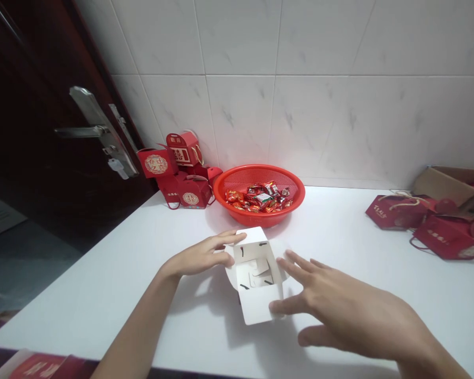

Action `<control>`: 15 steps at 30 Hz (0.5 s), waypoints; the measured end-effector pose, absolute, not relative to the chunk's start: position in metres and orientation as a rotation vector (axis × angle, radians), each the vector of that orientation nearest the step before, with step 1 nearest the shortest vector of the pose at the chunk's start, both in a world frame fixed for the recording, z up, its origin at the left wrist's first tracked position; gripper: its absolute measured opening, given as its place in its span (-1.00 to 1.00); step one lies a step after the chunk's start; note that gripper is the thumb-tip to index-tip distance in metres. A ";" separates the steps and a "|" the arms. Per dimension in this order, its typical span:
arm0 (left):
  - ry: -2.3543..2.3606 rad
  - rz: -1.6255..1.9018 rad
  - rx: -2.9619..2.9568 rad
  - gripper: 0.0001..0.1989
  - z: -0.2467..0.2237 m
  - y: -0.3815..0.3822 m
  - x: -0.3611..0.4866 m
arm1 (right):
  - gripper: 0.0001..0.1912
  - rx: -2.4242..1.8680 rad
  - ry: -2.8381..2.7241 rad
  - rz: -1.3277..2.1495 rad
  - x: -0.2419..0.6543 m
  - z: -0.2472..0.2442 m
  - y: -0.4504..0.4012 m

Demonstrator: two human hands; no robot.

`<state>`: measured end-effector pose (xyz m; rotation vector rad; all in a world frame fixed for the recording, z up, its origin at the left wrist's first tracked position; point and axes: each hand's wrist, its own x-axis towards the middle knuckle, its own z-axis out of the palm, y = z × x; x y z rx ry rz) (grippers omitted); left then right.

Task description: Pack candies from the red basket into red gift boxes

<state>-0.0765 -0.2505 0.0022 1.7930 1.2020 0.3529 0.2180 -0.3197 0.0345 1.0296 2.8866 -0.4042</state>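
Observation:
An unfolded-topped box (256,271) stands on the white table with its pale inside facing up and its flaps spread outward. Dark cord ends show at the slots inside it. My left hand (205,255) touches the box's far left flap and side with fingers apart. On the right, my right hand (332,305) has its fingers spread, with fingertips at the right side and near flap. Behind the box sits a red perforated basket (260,215) holding several wrapped candies (263,197).
Red gift boxes (191,192) are piled at the back left, beside a dark door (63,95). More red boxes (398,211) lie at the right by a cardboard carton (442,184). A tiled wall (316,121) bounds the table (332,210) behind.

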 end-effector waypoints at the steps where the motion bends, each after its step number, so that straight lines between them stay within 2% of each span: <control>1: 1.184 0.324 1.831 -0.29 0.002 -0.251 -0.079 | -0.46 1.039 2.865 -0.414 0.218 0.033 -0.321; 9: 1.065 0.110 2.061 -0.13 0.001 -0.253 -0.095 | -0.32 1.022 2.672 -0.587 0.211 0.039 -0.318; 12: 1.105 0.138 2.074 -0.16 -0.001 -0.252 -0.090 | -0.41 1.005 2.696 -0.626 0.209 0.041 -0.313; 15: 1.169 0.200 2.060 -0.19 -0.003 -0.254 -0.081 | -0.60 1.006 2.800 -0.685 0.206 0.043 -0.309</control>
